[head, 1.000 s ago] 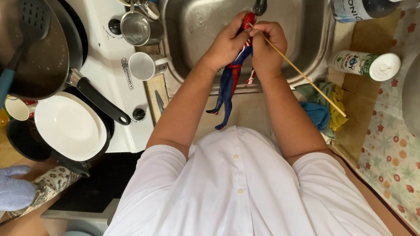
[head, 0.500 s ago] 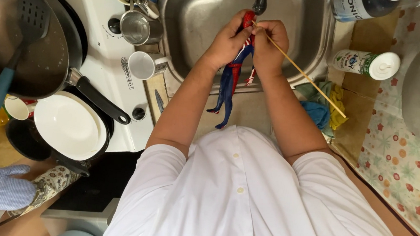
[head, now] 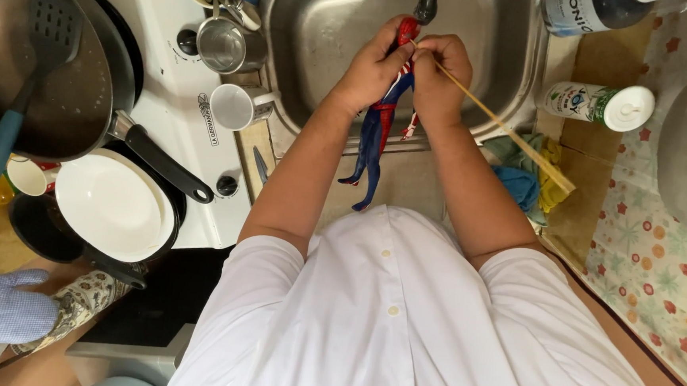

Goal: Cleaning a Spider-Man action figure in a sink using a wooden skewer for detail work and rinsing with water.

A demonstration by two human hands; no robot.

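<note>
- The red-and-blue action figure (head: 381,128) hangs head-up over the near edge of the steel sink (head: 328,49), just under the faucet spout (head: 426,1); I judge it is kept there so any drips or dirt fall into the basin.
- The left hand (head: 373,66) is closed around the figure's upper body, steadying it so the head stays put while the legs dangle free over the counter edge.
- The right hand (head: 440,76) is closed in a pinch on a thin wooden stick (head: 506,131), its tip set against the figure's head; the long end slants away to the right, past the cloths (head: 532,169) on the counter. The angle suggests fine poking or scraping at a small spot.
- The figure looks glossy, with a red head and chest, blue legs and red feet; the limbs are slim and jointed.
- Beside the sink stand a white mug (head: 236,105) and a small steel pot (head: 221,44); farther left sit a dark pan with a spatula (head: 24,86) and a white plate (head: 112,205).
</note>
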